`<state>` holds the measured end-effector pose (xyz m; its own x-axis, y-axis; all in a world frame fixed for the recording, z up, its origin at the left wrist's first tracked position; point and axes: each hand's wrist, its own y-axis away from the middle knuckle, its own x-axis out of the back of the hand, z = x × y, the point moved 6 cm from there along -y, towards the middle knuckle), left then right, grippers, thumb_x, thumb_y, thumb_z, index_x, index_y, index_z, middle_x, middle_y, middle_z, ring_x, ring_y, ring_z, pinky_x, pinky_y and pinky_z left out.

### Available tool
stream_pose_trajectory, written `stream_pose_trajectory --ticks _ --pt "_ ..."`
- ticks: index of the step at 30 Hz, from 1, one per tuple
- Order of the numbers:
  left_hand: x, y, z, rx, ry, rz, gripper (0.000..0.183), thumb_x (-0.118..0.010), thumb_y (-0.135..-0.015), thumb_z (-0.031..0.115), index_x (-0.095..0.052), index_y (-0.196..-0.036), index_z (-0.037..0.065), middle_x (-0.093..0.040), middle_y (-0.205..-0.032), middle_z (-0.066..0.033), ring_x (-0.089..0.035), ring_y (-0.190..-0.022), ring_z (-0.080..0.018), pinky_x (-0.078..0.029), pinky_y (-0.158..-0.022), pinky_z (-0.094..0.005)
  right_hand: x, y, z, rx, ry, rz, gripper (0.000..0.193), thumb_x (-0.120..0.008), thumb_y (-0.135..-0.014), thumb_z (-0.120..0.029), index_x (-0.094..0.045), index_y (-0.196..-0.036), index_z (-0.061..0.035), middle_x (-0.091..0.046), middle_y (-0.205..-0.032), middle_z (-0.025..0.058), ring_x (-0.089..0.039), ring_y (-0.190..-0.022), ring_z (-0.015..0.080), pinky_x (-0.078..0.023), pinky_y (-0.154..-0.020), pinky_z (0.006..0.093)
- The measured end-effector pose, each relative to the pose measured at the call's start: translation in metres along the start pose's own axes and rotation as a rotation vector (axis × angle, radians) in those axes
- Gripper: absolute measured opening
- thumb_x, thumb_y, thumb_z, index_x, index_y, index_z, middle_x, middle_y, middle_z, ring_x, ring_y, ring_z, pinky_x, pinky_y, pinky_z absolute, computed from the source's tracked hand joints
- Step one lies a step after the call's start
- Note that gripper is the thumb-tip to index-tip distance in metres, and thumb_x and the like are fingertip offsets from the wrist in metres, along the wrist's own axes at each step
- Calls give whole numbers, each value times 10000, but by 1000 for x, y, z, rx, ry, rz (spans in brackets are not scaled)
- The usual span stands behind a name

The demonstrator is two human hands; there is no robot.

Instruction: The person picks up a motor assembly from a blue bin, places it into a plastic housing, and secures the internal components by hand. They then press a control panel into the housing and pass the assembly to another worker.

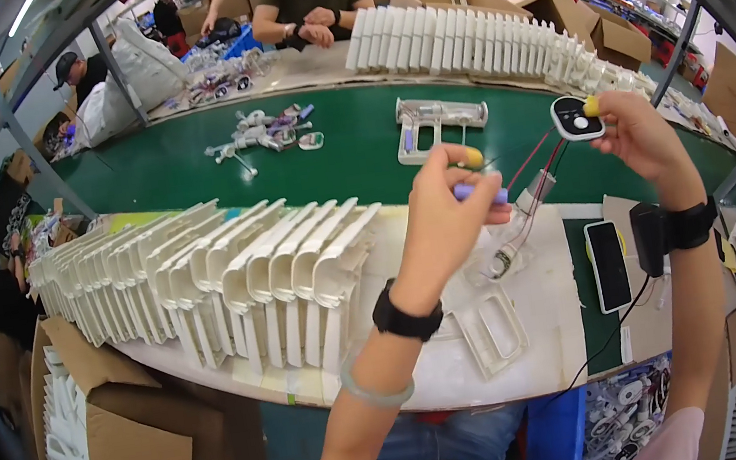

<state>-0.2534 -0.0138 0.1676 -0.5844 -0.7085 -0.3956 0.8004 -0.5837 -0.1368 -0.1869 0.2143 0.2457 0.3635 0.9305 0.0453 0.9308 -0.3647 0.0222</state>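
Observation:
My left hand (pixel 451 204) pinches a small purple cylinder (pixel 481 192), which looks like a battery cell. My right hand (pixel 642 140) grips a rounded black-and-white button panel (pixel 577 119) by its right edge. Red and dark wires (pixel 529 160) run from the panel down toward a clear and white tubular part (pixel 531 198) hanging between my hands. Its lower end, near the work surface, is hard to make out. Yellow covers sit on a fingertip of each hand. Below them, an off-white plastic frame (pixel 492 330) lies on the pale board.
Rows of white plastic shells (pixel 249 256) stand at left, others (pixel 435 37) across the green belt (pixel 330 160). A housing with parts (pixel 437 121) and a wired cluster (pixel 260 134) lie on it. A phone (pixel 608 267) lies right. A co-worker (pixel 313 2) sits opposite; a blue bin (pixel 552 435) stands below.

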Motion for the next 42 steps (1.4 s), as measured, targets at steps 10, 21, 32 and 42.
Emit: stream_pose_trajectory --ticks 10,21,32,42 --pt "4 127 -135 88 -668 -77 194 -676 -817 62 -603 -987 2 -626 -998 -130 -635 -858 -294 -517 -754 -363 -103 32 123 395 1046 -21 114 -652 -735 -59 -589 -756 33 -554 -562 102 -568 -500 174 -439 -488 293" --pt "70 109 -86 -134 -1081 245 358 -634 -768 13 -549 -1114 -28 -531 -1150 -194 -512 -1055 -362 -432 -917 -420 -141 49 158 207 767 -81 81 -650 -780 3 -576 -789 34 -570 -573 47 -493 -491 58 -383 -460 214" --pt "115 181 -82 36 -542 -227 147 -658 -853 97 -635 -968 9 -627 -874 -112 -609 -713 -216 -484 -633 -298 -178 -65 104 153 1159 -465 416 -754 -749 -272 -612 -978 46 -635 -730 134 -621 -644 216 -500 -606 336" --pt "209 226 -98 441 257 -38 237 -611 -944 151 -601 -1154 42 -637 -869 -3 -572 -696 -59 -457 -586 -223 -489 -262 159 749 1226 -490 823 -701 -725 -571 -450 -1154 84 -521 -1116 271 -516 -1055 413 -446 -902 451"
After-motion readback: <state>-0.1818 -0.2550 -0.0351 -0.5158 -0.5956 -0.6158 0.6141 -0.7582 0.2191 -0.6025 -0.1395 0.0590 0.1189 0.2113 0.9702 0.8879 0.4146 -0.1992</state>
